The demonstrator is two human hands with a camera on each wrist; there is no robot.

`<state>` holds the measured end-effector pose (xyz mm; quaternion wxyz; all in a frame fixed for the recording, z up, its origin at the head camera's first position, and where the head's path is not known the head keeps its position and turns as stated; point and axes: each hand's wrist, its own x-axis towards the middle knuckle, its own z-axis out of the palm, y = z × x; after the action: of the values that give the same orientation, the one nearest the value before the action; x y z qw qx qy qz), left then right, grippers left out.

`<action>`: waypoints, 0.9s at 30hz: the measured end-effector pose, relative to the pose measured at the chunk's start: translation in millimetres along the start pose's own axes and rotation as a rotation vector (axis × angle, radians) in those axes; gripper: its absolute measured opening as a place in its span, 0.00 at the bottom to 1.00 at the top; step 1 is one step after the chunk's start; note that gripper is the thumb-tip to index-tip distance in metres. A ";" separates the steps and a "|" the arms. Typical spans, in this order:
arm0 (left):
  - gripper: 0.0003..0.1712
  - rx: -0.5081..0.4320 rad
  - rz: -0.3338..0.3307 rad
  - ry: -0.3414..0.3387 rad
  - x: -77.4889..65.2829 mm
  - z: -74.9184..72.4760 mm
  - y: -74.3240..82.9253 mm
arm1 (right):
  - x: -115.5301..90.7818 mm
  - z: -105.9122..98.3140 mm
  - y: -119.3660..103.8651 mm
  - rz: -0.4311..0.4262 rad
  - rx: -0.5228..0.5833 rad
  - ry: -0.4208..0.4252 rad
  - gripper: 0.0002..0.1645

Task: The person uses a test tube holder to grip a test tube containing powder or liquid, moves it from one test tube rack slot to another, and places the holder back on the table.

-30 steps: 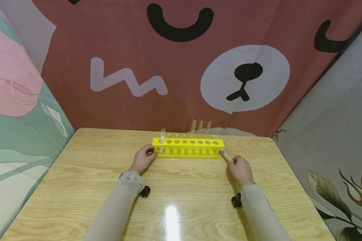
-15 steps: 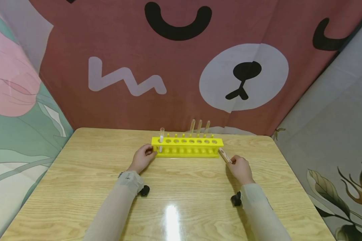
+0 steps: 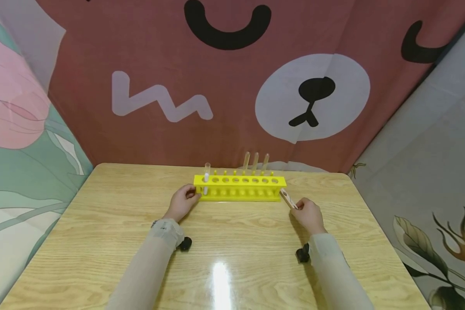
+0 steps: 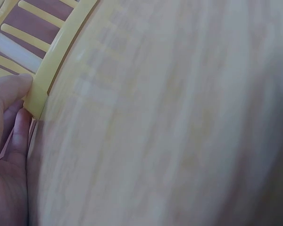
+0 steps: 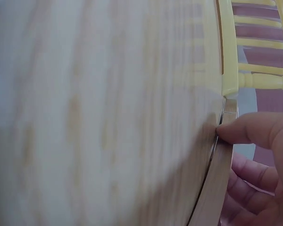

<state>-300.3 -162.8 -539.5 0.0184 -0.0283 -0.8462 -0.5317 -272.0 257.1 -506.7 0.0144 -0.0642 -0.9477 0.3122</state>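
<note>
A yellow test tube rack (image 3: 240,181) stands upright near the far edge of the table. My left hand (image 3: 181,203) grips its left end, the thumb on the base bar in the left wrist view. One test tube (image 3: 207,168) with something white inside stands in the leftmost hole. Three clear test tubes (image 3: 255,161) rise upside down along the rack's back, right of centre. By the rack's right end, my right hand (image 3: 309,216) pinches a slim, light wooden piece (image 3: 288,199), apparently a test tube clamp. Its far tip lies close to the rack; whether they touch I cannot tell.
The wood-grain table (image 3: 240,241) reaches back to a red-brown cloth (image 3: 232,142) with a cartoon bear print. Patterned curtains flank it at left and right. A small black device (image 3: 185,244) sits at each wrist.
The whole scene has shifted very slightly up and left as the head view moved. Hands, rack and wooden piece keep their places relative to one another.
</note>
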 end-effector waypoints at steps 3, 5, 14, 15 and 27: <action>0.16 -0.009 -0.002 0.003 -0.3 -1.0 1.4 | 0.9 -0.2 0.1 0.012 0.018 -0.011 0.11; 0.16 -0.011 -0.003 0.002 -0.4 -1.5 2.1 | 1.5 -0.7 -0.3 0.014 0.021 -0.026 0.12; 0.14 0.011 0.012 0.020 -0.2 -2.8 1.0 | 3.4 -0.9 -2.4 -0.024 0.019 -0.060 0.15; 0.14 0.013 0.013 0.020 -0.8 -2.7 0.5 | 3.2 -0.7 -2.0 -0.029 0.023 -0.065 0.15; 0.17 0.011 0.015 0.010 0.5 0.8 -1.6 | 5.0 -0.2 7.8 -0.014 0.032 -0.123 0.16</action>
<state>-300.9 -162.8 -541.2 0.0269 -0.0319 -0.8489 -0.5270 -276.1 264.2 -511.2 -0.0405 -0.0378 -0.9422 0.3305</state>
